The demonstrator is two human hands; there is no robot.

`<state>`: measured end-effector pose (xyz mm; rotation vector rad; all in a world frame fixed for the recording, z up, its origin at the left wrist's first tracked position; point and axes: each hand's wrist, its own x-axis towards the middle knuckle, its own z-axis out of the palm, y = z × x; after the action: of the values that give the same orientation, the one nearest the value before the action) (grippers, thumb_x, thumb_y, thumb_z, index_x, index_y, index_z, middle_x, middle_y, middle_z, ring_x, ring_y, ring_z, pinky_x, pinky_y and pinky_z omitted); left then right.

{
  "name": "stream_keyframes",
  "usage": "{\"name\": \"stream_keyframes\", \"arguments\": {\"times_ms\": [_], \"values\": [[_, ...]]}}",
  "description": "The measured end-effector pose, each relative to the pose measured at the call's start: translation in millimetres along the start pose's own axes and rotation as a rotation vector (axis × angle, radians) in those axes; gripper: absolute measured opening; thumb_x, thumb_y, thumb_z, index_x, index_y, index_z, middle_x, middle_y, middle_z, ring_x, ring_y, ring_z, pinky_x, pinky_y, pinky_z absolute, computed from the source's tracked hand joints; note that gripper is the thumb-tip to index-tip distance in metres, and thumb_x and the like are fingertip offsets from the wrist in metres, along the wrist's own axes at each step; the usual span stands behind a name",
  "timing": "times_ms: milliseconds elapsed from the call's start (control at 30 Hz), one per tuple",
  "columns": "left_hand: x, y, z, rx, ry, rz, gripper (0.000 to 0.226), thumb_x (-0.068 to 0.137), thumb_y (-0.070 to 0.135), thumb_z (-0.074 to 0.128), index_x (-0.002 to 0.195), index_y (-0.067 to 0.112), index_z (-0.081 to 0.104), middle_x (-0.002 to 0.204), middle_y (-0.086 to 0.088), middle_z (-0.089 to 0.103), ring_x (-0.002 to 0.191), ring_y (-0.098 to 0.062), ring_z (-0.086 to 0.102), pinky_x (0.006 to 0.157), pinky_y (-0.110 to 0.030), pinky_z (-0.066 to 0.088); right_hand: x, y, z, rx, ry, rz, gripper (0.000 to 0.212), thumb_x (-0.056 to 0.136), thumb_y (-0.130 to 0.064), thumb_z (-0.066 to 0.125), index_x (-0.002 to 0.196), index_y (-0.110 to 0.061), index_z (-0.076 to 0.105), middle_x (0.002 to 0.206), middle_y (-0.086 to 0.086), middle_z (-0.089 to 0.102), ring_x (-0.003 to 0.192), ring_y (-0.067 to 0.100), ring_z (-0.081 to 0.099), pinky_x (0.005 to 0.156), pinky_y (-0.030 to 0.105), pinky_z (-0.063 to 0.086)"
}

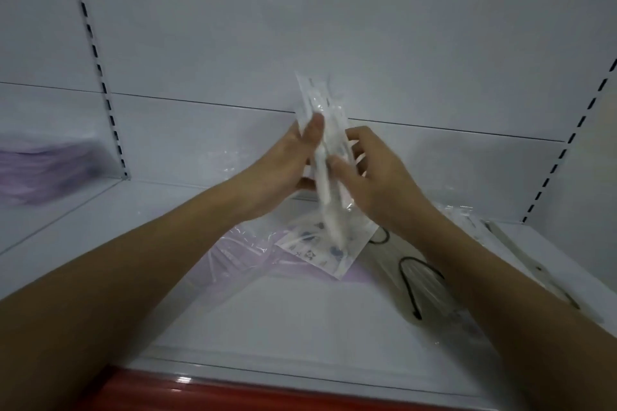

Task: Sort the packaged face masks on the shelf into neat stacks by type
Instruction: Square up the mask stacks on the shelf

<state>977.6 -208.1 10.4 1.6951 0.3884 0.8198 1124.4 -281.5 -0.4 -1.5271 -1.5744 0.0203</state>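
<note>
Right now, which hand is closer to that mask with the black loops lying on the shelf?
The right hand. It is raised above the shelf, just up and left of the black-loop mask, gripping the white mask packs. The left hand grips the same packs farther left.

A white shelf (300, 320) is seen from above, and the rest is placed from it. Its front edge is lined by a glossy red strip (233, 394). Behind it a plain white back panel (334, 27) is raised. At its left and right ends, slotted metal uprights (100, 77) (567, 150) are fixed, with dark slots in rows.
</note>
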Motion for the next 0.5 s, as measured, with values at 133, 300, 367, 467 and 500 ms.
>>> {"name": "stream_keyframes", "arguments": {"times_ms": [133, 300, 367, 467, 500], "values": [[5, -6, -10, 0.094, 0.108, 0.072, 0.048, 0.091, 0.024, 0.068, 0.132, 0.004, 0.055, 0.118, -0.013, 0.070, 0.103, -0.023, 0.071, 0.080, -0.033, 0.058, 2, 2, -8, 0.196, -0.241, 0.100, 0.030, 0.101, -0.038, 0.049, 0.128, -0.026, 0.056, 0.112, -0.008, 0.065, 0.098, 0.004, 0.064, 0.082, 0.028, 0.056], [12, -13, -27, 0.161, 0.335, 0.047, 0.037, 0.087, 0.000, 0.069, 0.122, 0.012, 0.060, 0.107, 0.002, 0.072, 0.096, -0.012, 0.072, 0.080, -0.028, 0.059, 6, 9, -17, 0.278, -0.366, 0.180, 0.028, 0.106, -0.025, 0.042, 0.113, -0.017, 0.068, 0.114, -0.006, 0.070, 0.105, 0.004, 0.066, 0.085, 0.024, 0.057], [13, -8, -32, 0.141, 0.409, 0.080, 0.033, 0.086, -0.001, 0.070, 0.116, 0.011, 0.062, 0.097, 0.006, 0.073, 0.086, -0.007, 0.072, 0.072, -0.022, 0.058, 7, 15, -23, 0.096, -0.315, 0.250, 0.026, 0.102, -0.028, 0.050, 0.096, -0.011, 0.068, 0.095, -0.001, 0.074, 0.086, 0.018, 0.070, 0.073, 0.028, 0.052], [14, 2, -42, 0.073, 0.515, 0.148, 0.032, 0.085, -0.001, 0.072, 0.115, 0.006, 0.063, 0.094, 0.003, 0.073, 0.083, -0.009, 0.073, 0.069, -0.022, 0.057, 5, 29, -24, -0.510, -0.483, 0.364, 0.050, 0.089, -0.053, 0.064, 0.100, -0.004, 0.066, 0.096, 0.005, 0.066, 0.087, 0.023, 0.059, 0.069, 0.029, 0.042], [14, 4, -45, 0.059, 0.536, 0.168, 0.031, 0.085, -0.001, 0.072, 0.114, 0.006, 0.063, 0.094, 0.002, 0.073, 0.084, -0.010, 0.073, 0.069, -0.022, 0.057, 3, 31, -19, -0.586, -0.546, 0.380, 0.053, 0.084, -0.056, 0.068, 0.103, -0.007, 0.064, 0.103, 0.004, 0.064, 0.095, 0.021, 0.056, 0.072, 0.028, 0.041]]}}
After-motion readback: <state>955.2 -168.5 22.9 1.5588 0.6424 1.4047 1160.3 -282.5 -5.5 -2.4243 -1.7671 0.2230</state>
